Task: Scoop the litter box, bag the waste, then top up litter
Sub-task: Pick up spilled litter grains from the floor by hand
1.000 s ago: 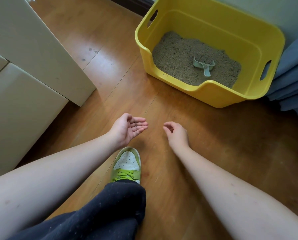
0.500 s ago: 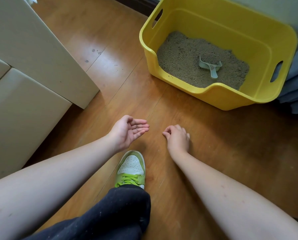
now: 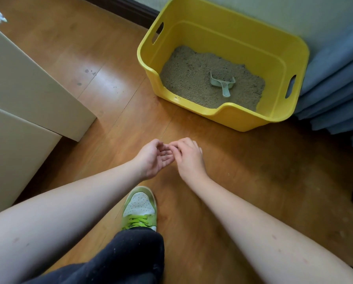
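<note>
Litter box (image 3: 274, 111) on the floor, scoop (image 3: 222, 84) lying in the litter (image 3: 192, 78)
Left hand (image 3: 154, 158) cupped palm-up, right hand (image 3: 189, 155) fingertips pinching into it

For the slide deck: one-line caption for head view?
Hands meet above floor; scoop lies in yellow litter box.

A green-and-white sneaker (image 3: 139, 208) on wood floor (image 3: 253, 181), white cabinet (image 3: 18, 89) nearby.

A room in a home, probably a bedroom or living room. Wood-look floor (image 3: 243, 181) throughout; a yellow litter box (image 3: 290, 64) against the wall at one o'clock, blue curtain (image 3: 335, 87) folds at three o'clock, cream cabinets (image 3: 28, 78) at nine o'clock.
</note>
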`<state>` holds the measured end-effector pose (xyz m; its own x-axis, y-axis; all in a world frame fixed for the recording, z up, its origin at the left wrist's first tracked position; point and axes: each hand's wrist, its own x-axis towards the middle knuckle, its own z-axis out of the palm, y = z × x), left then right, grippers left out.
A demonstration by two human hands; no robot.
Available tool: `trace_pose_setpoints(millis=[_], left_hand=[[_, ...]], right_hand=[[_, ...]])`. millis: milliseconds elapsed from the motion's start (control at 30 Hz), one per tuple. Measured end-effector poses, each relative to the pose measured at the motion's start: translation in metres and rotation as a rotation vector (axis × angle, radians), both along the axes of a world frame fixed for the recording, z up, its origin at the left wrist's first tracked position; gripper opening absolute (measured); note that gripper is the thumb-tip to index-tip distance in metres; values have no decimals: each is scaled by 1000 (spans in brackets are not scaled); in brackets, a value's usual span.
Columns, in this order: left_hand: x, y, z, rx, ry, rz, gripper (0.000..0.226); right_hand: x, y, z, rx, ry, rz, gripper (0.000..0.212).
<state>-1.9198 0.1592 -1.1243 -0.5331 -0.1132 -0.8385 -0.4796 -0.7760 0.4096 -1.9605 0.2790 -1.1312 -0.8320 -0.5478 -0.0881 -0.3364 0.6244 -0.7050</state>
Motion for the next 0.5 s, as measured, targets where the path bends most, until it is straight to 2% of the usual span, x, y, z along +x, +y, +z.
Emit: trace_pose_setpoints(millis=[100, 233, 333, 500], left_hand=[[-12, 1, 3, -26, 9, -93, 40], [-17, -2, 4, -35, 9, -109, 41], [-16, -6, 5, -15, 25, -104, 42], [-10, -15, 4, -14, 27, -99, 42]], right_hand=[[-15, 18, -11, -37, -9, -211, 21], [-39, 47, -38, 180, -180, -454, 20], [-48, 55, -53, 294, -295, -422, 20], [-51, 49, -56, 282, -261, -421, 17]])
